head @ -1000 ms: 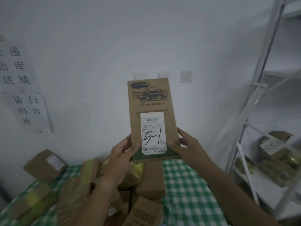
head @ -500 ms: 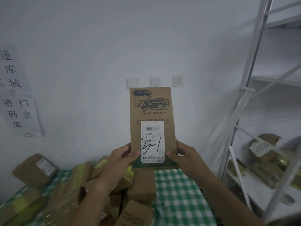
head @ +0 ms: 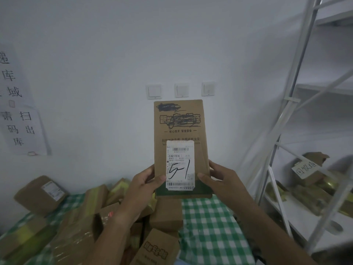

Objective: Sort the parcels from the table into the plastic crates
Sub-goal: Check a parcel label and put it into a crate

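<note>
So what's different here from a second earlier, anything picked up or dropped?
Nothing taken or released. The view has swung slightly left and down, so the raised parcel sits lower in frame. Both the left hand and right hand still grip its lower edges; the label still faces the camera.

The surface has a green-and-white checked cloth on it, with a messy heap of brown cardboard parcels piled over its left half. The white shelf to the right holds a few more taped boxes.

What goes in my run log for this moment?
parcel upright, label "51" | left hand and right hand grip it | above table
</note>
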